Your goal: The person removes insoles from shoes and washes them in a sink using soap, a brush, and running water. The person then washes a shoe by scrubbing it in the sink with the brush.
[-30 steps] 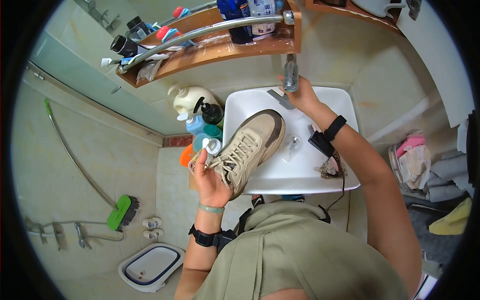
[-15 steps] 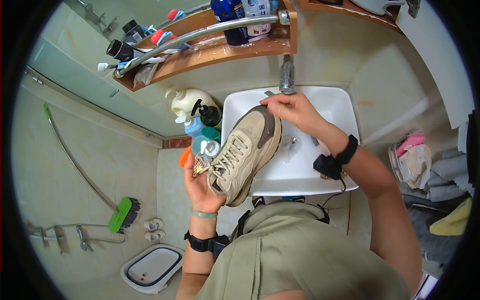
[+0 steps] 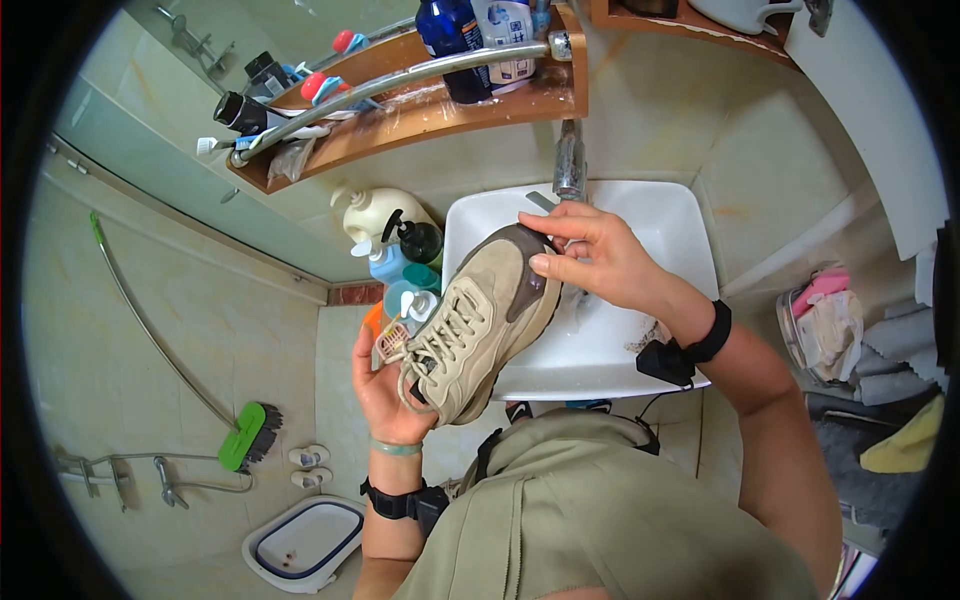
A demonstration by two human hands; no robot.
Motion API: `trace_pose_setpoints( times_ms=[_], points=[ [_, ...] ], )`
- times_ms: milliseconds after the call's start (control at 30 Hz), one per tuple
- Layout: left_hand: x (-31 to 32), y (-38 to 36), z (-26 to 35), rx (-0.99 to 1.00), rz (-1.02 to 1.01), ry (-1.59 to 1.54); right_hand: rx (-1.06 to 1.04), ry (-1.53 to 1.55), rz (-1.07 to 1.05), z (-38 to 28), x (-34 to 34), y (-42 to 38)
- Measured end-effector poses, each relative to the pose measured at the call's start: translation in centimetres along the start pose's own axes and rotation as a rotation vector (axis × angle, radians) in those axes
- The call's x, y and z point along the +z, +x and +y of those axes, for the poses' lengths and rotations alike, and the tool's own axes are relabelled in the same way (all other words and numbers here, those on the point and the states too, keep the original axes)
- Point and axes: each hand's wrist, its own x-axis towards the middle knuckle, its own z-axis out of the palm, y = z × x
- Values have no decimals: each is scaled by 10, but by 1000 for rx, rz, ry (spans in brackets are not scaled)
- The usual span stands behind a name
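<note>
A beige lace-up sneaker with a dark grey toe cap is tilted over the front left of the white sink, toe toward the tap. My left hand, palm up, supports its heel end, with the fingers partly hidden behind the shoe. At the toe, my right hand has thumb and index finger apart, the thumb tip against or just over the dark cap. No object shows in my right fingers. Small wet-looking spots mark the toe cap below the thumb.
A metal tap stands behind the sink. Pump bottles crowd its left side. Above hangs a wooden shelf with a metal rail. A green broom and a folding basin are at left, a plastic basket at right.
My right thumb and index finger have spread apart at the toe, the hand shifting slightly right and down. The sneaker and my left hand have moved slightly down and left.
</note>
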Motion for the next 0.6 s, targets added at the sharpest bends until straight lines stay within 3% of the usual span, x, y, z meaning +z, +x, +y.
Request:
trace_pose_setpoints(
  times_ms=[167,400,500,567,600],
  points=[
    [2,-2,-1,-8,-16,-5,-103,-65,20,2,1,-1],
    [0,1,-4,64,-94,55,-81,-85,10,28,0,-3],
    [-7,9,-5,126,-74,136,-19,-202,146,46,-6,6],
    [-9,10,-8,121,-68,148,-139,-495,350,63,-13,20],
    [-9,11,-9,115,-64,162,-138,-494,350,69,-16,26]
  ],
)
